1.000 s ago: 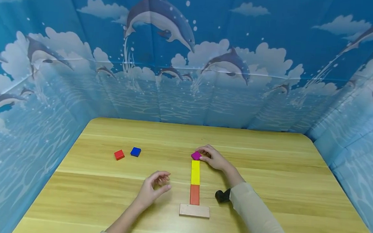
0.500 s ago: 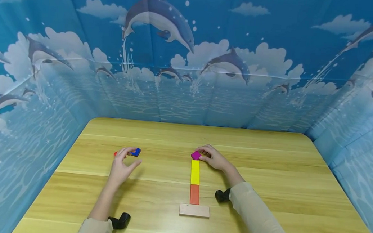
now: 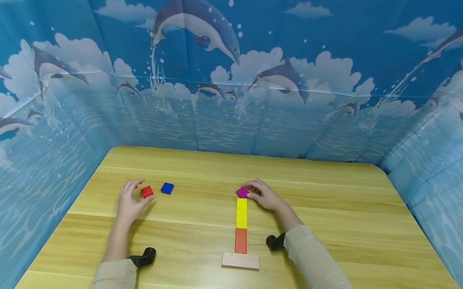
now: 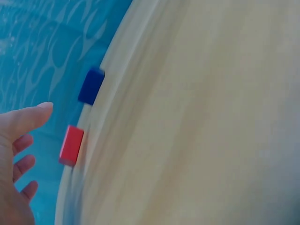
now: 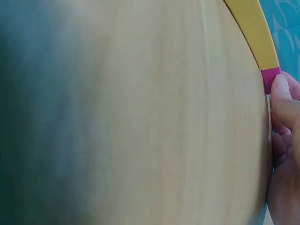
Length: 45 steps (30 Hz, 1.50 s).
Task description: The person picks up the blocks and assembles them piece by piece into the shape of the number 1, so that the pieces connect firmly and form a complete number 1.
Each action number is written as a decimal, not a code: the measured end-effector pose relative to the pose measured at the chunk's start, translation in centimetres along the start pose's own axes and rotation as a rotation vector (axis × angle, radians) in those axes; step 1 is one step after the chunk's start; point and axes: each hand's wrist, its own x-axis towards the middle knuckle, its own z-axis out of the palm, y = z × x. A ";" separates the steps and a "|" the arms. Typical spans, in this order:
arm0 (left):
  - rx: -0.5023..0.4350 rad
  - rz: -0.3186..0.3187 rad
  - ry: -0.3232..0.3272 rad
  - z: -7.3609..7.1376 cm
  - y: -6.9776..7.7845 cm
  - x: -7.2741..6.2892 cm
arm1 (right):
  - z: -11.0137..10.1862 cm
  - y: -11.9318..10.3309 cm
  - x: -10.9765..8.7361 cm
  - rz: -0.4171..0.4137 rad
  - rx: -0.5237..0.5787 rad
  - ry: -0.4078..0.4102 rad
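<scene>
My left hand (image 3: 130, 202) reaches around the red block (image 3: 147, 192) on the left of the table, thumb and fingers spread to either side of it. In the left wrist view a gap shows between the fingers and the red block (image 4: 71, 145). Just right of it lies a blue block (image 3: 167, 188). My right hand (image 3: 266, 196) pinches a magenta block (image 3: 242, 192) at the far end of a yellow block (image 3: 241, 213). From there the row runs toward me through an orange-red block (image 3: 241, 241) to a crosswise plain wooden block (image 3: 241, 261).
The wooden table (image 3: 193, 236) has rounded far corners. A blue dolphin-print curtain (image 3: 217, 116) surrounds its back and sides. Black wrist cameras stick out from the left wrist (image 3: 148, 256) and beneath the right sleeve (image 3: 275, 242).
My left hand has moved left and away from me, from beside the row to the red block, passing the blue block. The right hand stays on the magenta block.
</scene>
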 end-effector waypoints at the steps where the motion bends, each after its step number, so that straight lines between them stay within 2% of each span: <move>1: 0.007 -0.006 -0.006 -0.1 -0.2 0.1 | 0.0 0.0 0.0 0.001 -0.003 0.001; 10: 0.049 -0.103 -0.060 -0.6 -1.4 0.1 | 0.1 0.1 -0.1 0.010 -0.004 0.005; 21: 0.075 -0.133 -0.068 -0.4 -2.6 -0.4 | 0.2 0.0 -0.3 0.009 -0.007 0.008; 28: 0.146 -0.136 -0.104 -0.4 -2.7 -0.6 | 0.3 0.0 -0.4 -0.007 -0.002 0.008; 36: 0.150 -0.133 -0.107 -0.4 -2.6 -0.7 | 0.3 -0.1 -0.5 -0.003 -0.009 0.011; 38: 0.155 -0.125 -0.099 -0.4 -2.6 -0.8 | 0.3 -0.1 -0.5 -0.024 0.004 0.017; 42: 0.160 -0.126 -0.093 -0.3 -2.7 -0.8 | 0.3 0.8 -0.6 -0.131 0.035 0.035; 45: 0.158 -0.134 -0.094 -0.3 -2.6 -0.8 | 0.2 0.8 -0.7 -0.158 0.037 0.037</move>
